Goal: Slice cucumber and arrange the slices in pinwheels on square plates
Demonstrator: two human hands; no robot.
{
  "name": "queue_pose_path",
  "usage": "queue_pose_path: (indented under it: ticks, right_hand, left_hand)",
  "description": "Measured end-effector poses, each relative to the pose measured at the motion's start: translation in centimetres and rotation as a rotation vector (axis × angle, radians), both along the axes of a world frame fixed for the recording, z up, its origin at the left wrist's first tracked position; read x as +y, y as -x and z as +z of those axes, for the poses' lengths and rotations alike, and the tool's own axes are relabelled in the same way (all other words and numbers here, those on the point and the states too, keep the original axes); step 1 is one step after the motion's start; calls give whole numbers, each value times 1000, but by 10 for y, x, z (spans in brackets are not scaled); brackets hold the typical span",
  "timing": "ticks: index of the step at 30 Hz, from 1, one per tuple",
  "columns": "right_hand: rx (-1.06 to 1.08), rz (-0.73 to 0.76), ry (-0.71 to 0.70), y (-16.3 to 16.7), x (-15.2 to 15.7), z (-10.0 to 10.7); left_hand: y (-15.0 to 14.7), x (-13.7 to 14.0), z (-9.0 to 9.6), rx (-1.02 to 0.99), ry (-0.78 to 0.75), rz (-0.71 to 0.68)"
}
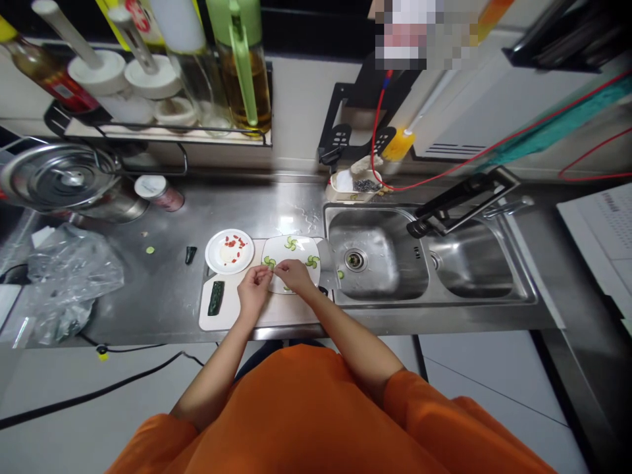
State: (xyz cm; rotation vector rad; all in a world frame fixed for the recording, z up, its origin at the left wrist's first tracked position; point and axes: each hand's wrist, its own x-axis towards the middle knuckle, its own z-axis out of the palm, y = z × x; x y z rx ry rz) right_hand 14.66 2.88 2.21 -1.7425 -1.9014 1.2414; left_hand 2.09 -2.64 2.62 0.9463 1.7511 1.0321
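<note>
My left hand (pixel 253 288) and my right hand (pixel 295 276) meet over the near left part of a squarish white plate (pixel 293 264). Both have their fingertips pinched together, almost touching; whatever lies between them is too small to make out. Fans of green cucumber slices (pixel 291 243) decorate the plate near its edges. Left of it, a round white plate (pixel 212 253) carries small red pieces (pixel 232 243). Both plates rest on a pale cutting board (pixel 224 320), where a dark green cucumber piece (pixel 216 298) lies to the left of my left hand.
A cucumber end (pixel 190 255) and a thin slice (pixel 150 250) lie on the steel counter (pixel 162 283). Clear plastic bags (pixel 74 270) and a lidded pot (pixel 74 178) stand left. The double sink (pixel 375 250) is right of the board. Condiment bottles (pixel 244 85) line a rack above.
</note>
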Motion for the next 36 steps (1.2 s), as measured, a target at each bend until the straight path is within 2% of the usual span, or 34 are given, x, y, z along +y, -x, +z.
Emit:
queue_pose_path:
  ticks: [9, 16, 19, 25, 36]
  right_hand:
    - [31, 28, -16, -1, 3, -2]
    - [43, 10, -73, 5, 12, -4]
    - [-8, 23, -110, 8, 17, -7]
    - [-86, 67, -159, 11, 18, -13]
    - [-185, 102, -104, 9, 18, -19]
  left_hand:
    - [7, -4, -8, 263, 17, -83]
    - [9, 16, -13, 505, -86, -154]
    - [10, 25, -16, 592, -79, -189]
    - [8, 33, -23, 640, -27, -227]
    - [10, 35, -31, 629, -55, -235]
